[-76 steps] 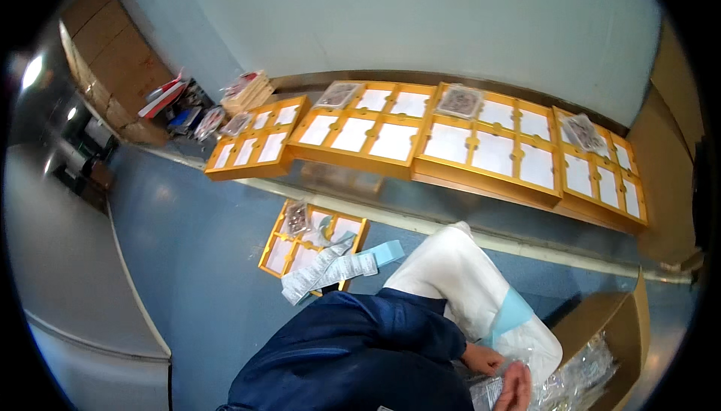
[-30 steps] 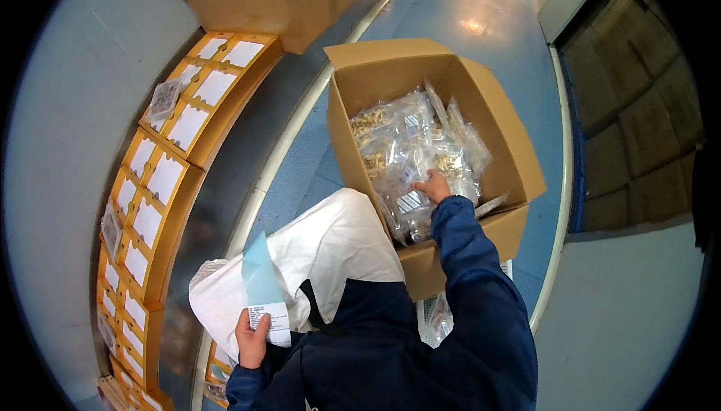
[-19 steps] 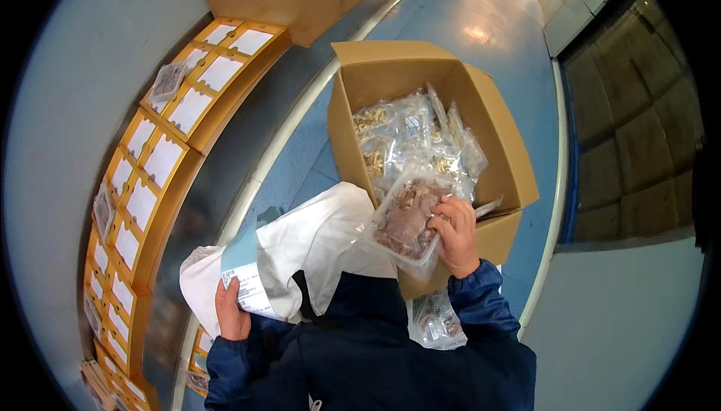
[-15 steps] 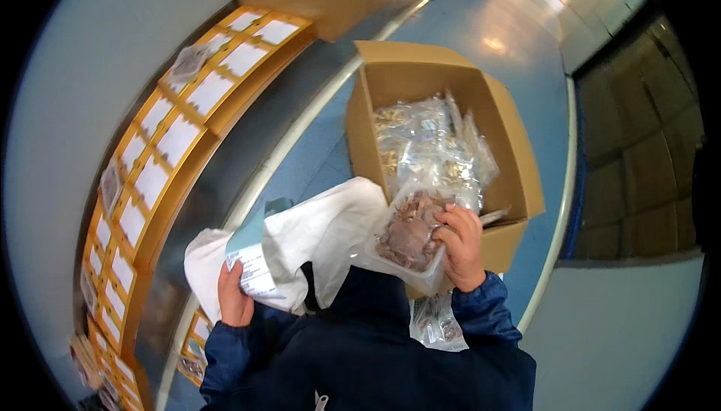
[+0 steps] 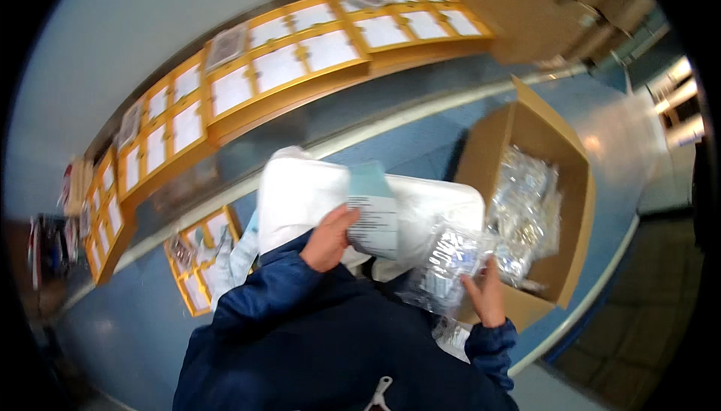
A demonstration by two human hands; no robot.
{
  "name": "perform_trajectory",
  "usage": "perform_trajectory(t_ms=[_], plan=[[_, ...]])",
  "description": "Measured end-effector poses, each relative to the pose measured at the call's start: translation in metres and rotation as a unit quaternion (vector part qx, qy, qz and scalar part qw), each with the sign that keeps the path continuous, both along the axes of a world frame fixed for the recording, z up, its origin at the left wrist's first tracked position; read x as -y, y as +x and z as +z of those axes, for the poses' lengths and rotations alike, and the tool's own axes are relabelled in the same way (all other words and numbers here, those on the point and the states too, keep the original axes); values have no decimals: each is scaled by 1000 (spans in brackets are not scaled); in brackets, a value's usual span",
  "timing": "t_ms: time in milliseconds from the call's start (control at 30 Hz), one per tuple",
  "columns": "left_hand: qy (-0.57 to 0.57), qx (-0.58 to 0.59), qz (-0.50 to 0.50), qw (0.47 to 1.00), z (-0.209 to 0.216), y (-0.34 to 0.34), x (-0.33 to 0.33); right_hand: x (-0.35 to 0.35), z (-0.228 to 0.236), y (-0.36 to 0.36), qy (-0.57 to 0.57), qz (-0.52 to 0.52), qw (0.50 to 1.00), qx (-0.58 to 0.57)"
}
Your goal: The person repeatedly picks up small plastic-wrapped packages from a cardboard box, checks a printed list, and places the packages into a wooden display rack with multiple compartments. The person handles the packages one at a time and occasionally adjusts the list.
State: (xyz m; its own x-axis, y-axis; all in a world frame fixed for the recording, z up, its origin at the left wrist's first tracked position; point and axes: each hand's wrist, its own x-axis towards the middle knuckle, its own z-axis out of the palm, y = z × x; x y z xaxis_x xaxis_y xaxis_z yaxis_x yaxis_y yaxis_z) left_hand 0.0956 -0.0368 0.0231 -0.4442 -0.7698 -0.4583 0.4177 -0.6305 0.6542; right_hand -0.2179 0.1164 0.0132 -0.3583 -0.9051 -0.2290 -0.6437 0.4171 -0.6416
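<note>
Left hand (image 5: 329,240) pinched a thin light-blue and white printed strip (image 5: 372,219); right hand (image 5: 487,295) gripped a clear plastic package with a white printed patch (image 5: 444,267). Rest, largest first. Long row of yellow, white-bottomed divided trays (image 5: 293,103) curved along the pale grey wall (image 5: 150,28); left end blurred. Big brown cardboard cartons (image 5: 518,13) stood at upper right, cut off by the dark fisheye rim. Open brown cardboard box (image 5: 574,223) sat on the blue floor, right of the person's white-clothed knees (image 5: 300,189). Smaller yellow divided tray (image 5: 179,280) lay on the floor at left, partly covered by loose pale-blue strips (image 5: 239,259) and the dark blue left sleeve (image 5: 259,287). Clear plastic packets (image 5: 522,219) piled inside the box; contents too blurred and glary to identify. Another clear packet (image 5: 451,334) showed below the right hand, mostly hidden by jacket and held package.

Held package was over the lap, just beside the box's near left side; what it contained couldn't be made out. Right hand was partly open, thumb and fingers bent around the package's right edge; fingertips smeared by motion. Left hand was nearly closed, fingers narrow on the strip's left edge, in front of the knees; exact finger placement unclear, print unreadable.
</note>
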Motion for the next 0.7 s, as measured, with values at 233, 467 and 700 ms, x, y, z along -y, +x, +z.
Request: perform_trajectory(t_ms=[233, 467, 700], plan=[[-243, 170, -129, 946, -25, -38, -28, 52, 92, 83, -219, 303, 922, -105], [-325, 67, -137, 933, 6, -29, -45, 88, 78, 115, -183, 340, 922, -33], [-423, 135, -160, 882, 19, -25, -28, 87, 66, 96, 0, 175, 955, 239]])
